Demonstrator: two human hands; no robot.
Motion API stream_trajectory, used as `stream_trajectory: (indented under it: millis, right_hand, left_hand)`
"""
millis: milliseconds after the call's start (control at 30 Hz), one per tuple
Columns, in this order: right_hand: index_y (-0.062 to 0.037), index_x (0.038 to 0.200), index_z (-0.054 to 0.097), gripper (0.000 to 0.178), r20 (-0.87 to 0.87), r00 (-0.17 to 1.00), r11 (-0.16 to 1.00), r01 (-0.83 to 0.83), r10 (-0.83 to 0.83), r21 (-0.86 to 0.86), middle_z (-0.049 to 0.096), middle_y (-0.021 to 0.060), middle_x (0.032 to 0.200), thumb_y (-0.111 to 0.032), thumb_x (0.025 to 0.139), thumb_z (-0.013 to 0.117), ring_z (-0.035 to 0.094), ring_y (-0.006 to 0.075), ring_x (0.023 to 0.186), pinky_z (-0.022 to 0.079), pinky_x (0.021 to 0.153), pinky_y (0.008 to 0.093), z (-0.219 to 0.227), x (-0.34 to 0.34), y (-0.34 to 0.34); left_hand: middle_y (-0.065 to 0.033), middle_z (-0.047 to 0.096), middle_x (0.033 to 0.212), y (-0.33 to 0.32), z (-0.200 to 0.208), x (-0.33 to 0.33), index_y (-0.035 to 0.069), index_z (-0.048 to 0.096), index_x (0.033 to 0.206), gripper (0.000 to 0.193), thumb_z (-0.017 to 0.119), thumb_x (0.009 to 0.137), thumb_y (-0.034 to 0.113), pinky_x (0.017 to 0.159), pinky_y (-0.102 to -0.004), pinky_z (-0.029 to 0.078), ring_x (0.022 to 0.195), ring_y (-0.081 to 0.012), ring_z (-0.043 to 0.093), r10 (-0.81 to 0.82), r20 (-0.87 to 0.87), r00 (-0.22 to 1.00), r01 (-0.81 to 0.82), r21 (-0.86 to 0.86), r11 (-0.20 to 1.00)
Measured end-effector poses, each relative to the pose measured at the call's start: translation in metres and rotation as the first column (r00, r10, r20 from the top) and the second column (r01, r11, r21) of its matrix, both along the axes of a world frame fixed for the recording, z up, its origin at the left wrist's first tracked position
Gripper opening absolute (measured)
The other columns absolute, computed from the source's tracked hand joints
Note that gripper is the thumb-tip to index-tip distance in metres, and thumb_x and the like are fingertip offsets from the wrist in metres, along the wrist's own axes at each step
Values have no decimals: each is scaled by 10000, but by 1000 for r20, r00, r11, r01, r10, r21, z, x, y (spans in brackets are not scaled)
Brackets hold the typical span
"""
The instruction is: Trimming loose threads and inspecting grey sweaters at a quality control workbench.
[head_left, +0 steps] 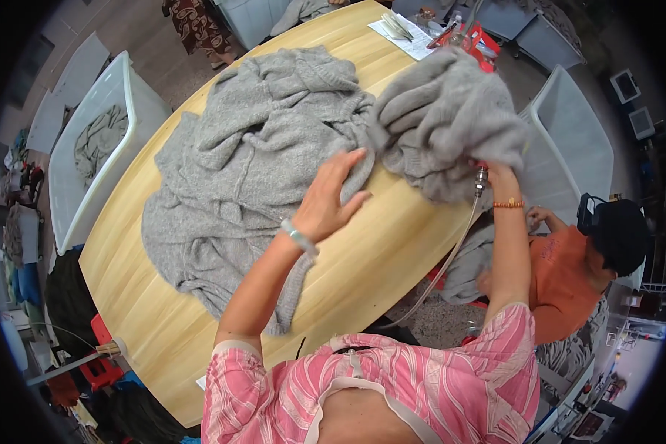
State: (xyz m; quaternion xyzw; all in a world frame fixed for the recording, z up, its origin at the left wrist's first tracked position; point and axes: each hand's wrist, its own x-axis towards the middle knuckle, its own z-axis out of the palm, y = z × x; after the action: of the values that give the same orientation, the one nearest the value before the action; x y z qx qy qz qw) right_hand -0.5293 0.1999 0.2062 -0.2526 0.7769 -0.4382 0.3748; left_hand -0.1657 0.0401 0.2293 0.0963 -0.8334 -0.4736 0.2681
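A large grey knitted garment (251, 170) lies spread and rumpled over the wooden table (392, 251). My left hand (331, 196) rests flat on its right part, fingers apart. My right hand (500, 175) is raised at the table's right edge, mostly hidden under a bunched grey knit piece (444, 118) that it holds up. A metal-tipped tool with a clear hose (451, 255) hangs down from that hand.
A white bin (126, 96) with a grey garment stands left of the table, another white bin (577, 133) to the right. A person in an orange top (562, 281) crouches at the lower right. Papers (403, 33) and a red object (481, 41) lie at the far end.
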Motion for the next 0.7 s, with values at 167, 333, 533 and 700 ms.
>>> stream_trajectory:
  millis: [167, 333, 533, 700]
  right_hand:
    - [-38, 978, 529, 155, 246, 941, 969, 200, -231, 144, 625, 80, 669, -163, 884, 533, 596, 180, 481, 433, 350, 282, -54, 59, 1]
    - [-27, 964, 524, 163, -36, 991, 983, -125, 131, 135, 630, 67, 693, -168, 884, 546, 607, 150, 569, 475, 467, 280, -68, 114, 1]
    - [-2, 1154, 504, 320, -267, 861, 900, -426, 434, 90, 619, 97, 686, -122, 861, 549, 626, 177, 641, 489, 650, 317, -59, 143, -23]
    - [-61, 1282, 454, 439, -261, 813, 854, -499, 520, 146, 623, 121, 695, -106, 855, 542, 645, 236, 673, 488, 663, 349, -74, 151, -30]
  left_hand:
    - [-137, 381, 1392, -46, -101, -8, 129, 355, 1378, 771, 742, 718, 225, 1068, -521, 241, 1336, -349, 281, 535, 401, 744, -163, -667, 727]
    - [-116, 445, 1311, -75, -141, 49, 138, 406, 1340, 766, 741, 653, 185, 1040, -530, 262, 1281, -340, 346, 583, 493, 646, -177, -645, 743]
    - [-124, 525, 1034, -42, -152, 97, 77, 550, 1078, 473, 667, 619, 69, 925, -463, 362, 1064, -324, 478, 592, 436, 678, -279, -592, 756]
    - [-107, 534, 897, -1, -182, 161, 96, 602, 899, 222, 507, 703, 54, 874, -452, 377, 963, -299, 515, 614, 547, 569, -186, -642, 744]
